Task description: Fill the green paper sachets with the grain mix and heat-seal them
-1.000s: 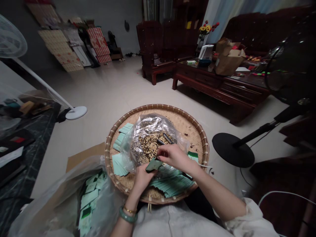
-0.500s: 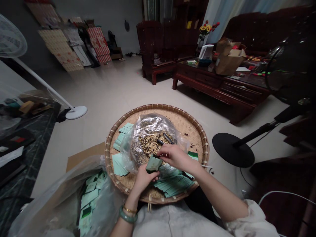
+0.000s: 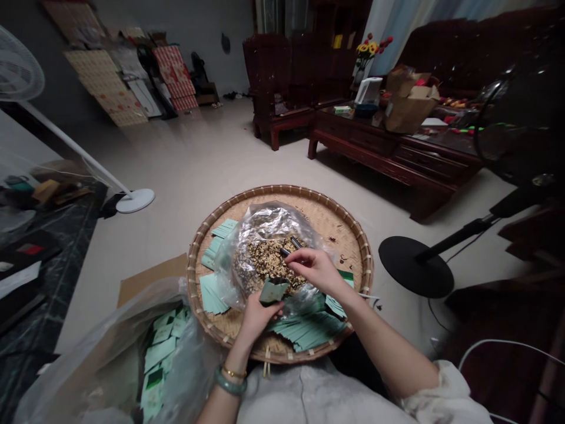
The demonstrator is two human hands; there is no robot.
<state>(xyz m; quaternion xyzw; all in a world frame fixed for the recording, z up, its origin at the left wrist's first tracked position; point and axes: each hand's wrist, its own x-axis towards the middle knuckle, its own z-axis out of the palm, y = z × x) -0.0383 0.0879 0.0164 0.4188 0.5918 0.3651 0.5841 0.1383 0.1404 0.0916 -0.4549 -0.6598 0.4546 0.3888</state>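
My left hand (image 3: pixel 258 318) is closed around a small pale green packet (image 3: pixel 272 292), whose open mouth points up. My right hand (image 3: pixel 311 268) is above the clear plastic bag (image 3: pixel 242 235), its fingers bent together beside two dark rods (image 3: pixel 285 252). What those fingertips hold, if anything, is hidden. Inside the bag lies a loose mix of pale and dark grains or dried pieces (image 3: pixel 265 256). The bag rests on a round woven bamboo tray (image 3: pixel 348 229). Fanned green packets (image 3: pixel 304 331) lie under my hands, with more packets (image 3: pixel 213 294) along the tray's left side.
A big plastic bag (image 3: pixel 101 347) with green packets stands at the lower left, by a cardboard sheet (image 3: pixel 152 277). A white fan base (image 3: pixel 135 200) is left; a black fan base (image 3: pixel 416 268) is right. A wooden table (image 3: pixel 379 141) stands beyond.
My right hand has drawn back from the packet's mouth, up and right toward the dark rods. My left hand has stayed nearly in place with the packet.
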